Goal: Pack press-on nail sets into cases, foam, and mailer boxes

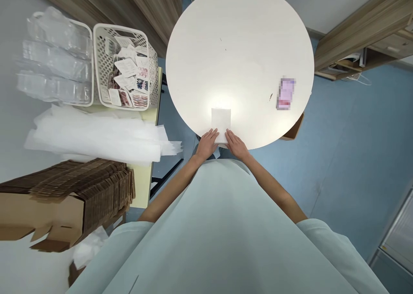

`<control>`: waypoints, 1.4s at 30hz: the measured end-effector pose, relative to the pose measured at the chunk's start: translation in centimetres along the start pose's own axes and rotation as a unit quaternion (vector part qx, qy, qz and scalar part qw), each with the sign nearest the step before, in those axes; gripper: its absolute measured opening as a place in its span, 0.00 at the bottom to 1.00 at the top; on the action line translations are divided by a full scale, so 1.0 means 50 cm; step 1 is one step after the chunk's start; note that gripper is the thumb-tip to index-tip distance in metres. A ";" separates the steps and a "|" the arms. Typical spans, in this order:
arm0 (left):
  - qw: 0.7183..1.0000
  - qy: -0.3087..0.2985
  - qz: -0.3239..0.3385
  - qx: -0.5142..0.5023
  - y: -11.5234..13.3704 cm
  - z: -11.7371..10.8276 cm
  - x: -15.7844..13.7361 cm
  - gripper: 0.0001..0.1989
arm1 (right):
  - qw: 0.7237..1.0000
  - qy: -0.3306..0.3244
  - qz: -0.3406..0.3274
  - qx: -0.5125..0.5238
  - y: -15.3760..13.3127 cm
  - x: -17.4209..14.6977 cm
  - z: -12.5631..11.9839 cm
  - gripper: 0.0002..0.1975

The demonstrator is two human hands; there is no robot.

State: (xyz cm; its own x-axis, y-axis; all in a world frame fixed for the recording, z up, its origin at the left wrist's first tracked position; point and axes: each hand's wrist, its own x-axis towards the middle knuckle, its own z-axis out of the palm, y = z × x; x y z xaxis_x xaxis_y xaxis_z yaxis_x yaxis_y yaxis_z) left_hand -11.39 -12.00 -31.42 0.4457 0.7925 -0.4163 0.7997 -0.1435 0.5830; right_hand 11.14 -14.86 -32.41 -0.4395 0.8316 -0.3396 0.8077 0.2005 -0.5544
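White flat rectangular packet [221, 118] at the near edge of the round white table [238, 31].
Covered at near corners by left hand [206, 145] and right hand [237, 146], both unclenched, with fingers extended; cannot tell whether pinching beneath. Press evenly, keep edges square.

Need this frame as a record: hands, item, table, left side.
left hand: touching white item, near-left corner
right hand: touching its near-right corner
item: rectangular, at round table's near edge
table: also bears pixelated object, right side
left side: basket of small packets, white sheets, folded cardboard
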 end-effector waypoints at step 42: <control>0.959 0.045 -0.268 -0.079 -0.024 -0.129 0.109 0.24 | 0.936 0.025 0.341 0.083 -0.125 0.167 -0.053 0.13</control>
State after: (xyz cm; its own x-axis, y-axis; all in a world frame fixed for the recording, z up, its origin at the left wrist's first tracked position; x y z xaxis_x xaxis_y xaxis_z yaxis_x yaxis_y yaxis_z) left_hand -12.49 -3.69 -29.90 -0.0538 0.7760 -0.6284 0.8298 0.3848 0.4042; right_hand 3.47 -7.78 -29.81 0.1785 0.7612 -0.6235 0.8198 -0.4655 -0.3336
